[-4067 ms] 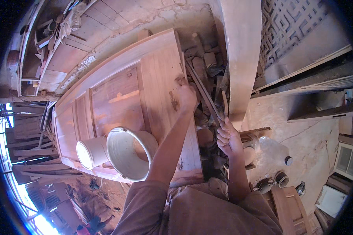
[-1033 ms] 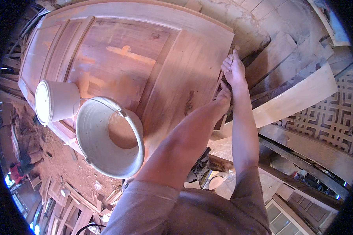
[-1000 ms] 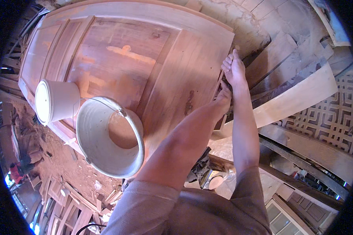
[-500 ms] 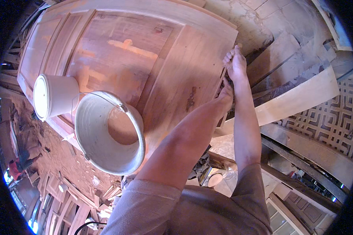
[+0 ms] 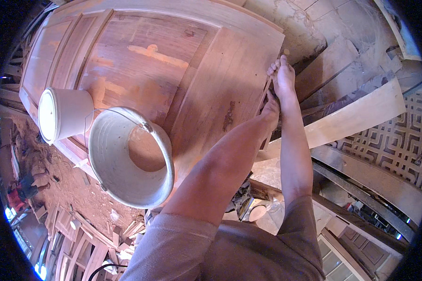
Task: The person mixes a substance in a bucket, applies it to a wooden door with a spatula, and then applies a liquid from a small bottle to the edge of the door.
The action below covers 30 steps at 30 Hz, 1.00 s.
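Observation:
A wooden door (image 5: pixel 211 89) with raised frames and orange filler patches lies flat before me. Both my arms reach to its right end. My right hand (image 5: pixel 282 78) is closed at the edge, thumb up and fingers curled toward the wood; what is in it does not show. Just below, my left hand (image 5: pixel 270 107) presses at the same edge, its fingers bent in and partly hidden, and anything it grips is out of sight. On the door's near left part rests a grey-white bucket (image 5: pixel 110 173), tilted in view, with brownish contents. Beside it is a white lidded tub (image 5: pixel 72 112).
Right of the door, a pale curved board (image 5: pixel 342 124) and other boards lean near a patterned block screen (image 5: pixel 384 126). Scrap wood (image 5: pixel 79 239) is piled on the dusty ground at lower left. A person in red (image 5: pixel 16 199) is at the far left.
Hardly anything differs. My two hands stay at the door's right edge with only a tiny shift, and the view has moved slightly.

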Tool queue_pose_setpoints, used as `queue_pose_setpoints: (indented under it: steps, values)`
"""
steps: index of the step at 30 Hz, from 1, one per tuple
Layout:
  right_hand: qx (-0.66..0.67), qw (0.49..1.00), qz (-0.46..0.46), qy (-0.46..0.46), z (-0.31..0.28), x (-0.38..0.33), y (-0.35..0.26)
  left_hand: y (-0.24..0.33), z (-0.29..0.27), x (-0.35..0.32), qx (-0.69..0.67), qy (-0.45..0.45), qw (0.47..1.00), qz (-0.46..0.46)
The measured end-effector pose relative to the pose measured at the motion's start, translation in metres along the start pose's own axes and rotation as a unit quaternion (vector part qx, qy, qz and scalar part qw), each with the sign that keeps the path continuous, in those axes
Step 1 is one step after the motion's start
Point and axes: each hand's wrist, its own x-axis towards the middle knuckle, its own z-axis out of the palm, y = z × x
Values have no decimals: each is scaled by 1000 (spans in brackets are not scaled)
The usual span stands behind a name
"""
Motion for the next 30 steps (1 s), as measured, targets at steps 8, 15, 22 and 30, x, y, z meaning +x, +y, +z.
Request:
queue_pose_setpoints:
  steps: [8, 15, 22, 30]
  values:
    - [-37, 999, 15, -19, 11, -10, 1, -7, 55, 30, -530, 220, 818, -42]
    - [-155, 987, -40, 1, 11, -25, 3, 11, 101, 58, -807, 319, 494, 55]
    - [-267, 962, -49, -40, 1, -43, -15, 24, 124, 70, -830, 352, 425, 82]
    - [-222, 967, -121, 23, -46, -63, 1, 9, 111, 55, -725, 368, 580, 50]
